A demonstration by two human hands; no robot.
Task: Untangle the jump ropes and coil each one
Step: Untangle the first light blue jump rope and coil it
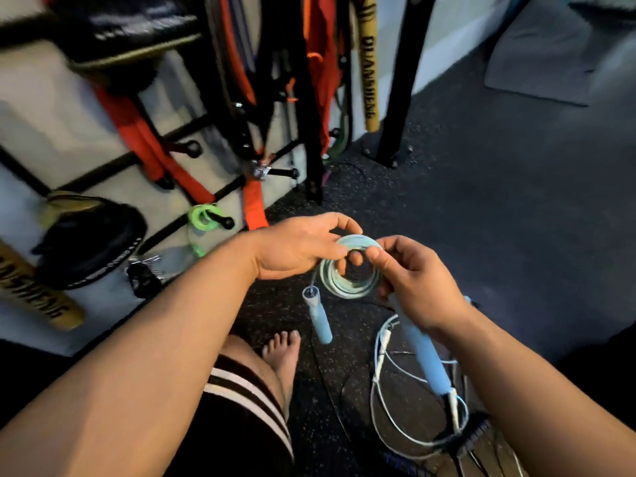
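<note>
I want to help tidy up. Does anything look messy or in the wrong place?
Yes. The white rope lies on the floor in loose, crossing loops, mixed up with a black rope at lower right. The blue rope looks neat, coiled between the left hand and right hand, with one handle dangling.

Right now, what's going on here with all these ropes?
A person is coiling a light blue jump rope. The left hand pinches the top of the coil, and the right hand grips its other side, with one handle sticking out below that palm. The second handle hangs free. A white rope lies loose on the floor, not yet coiled.
</note>
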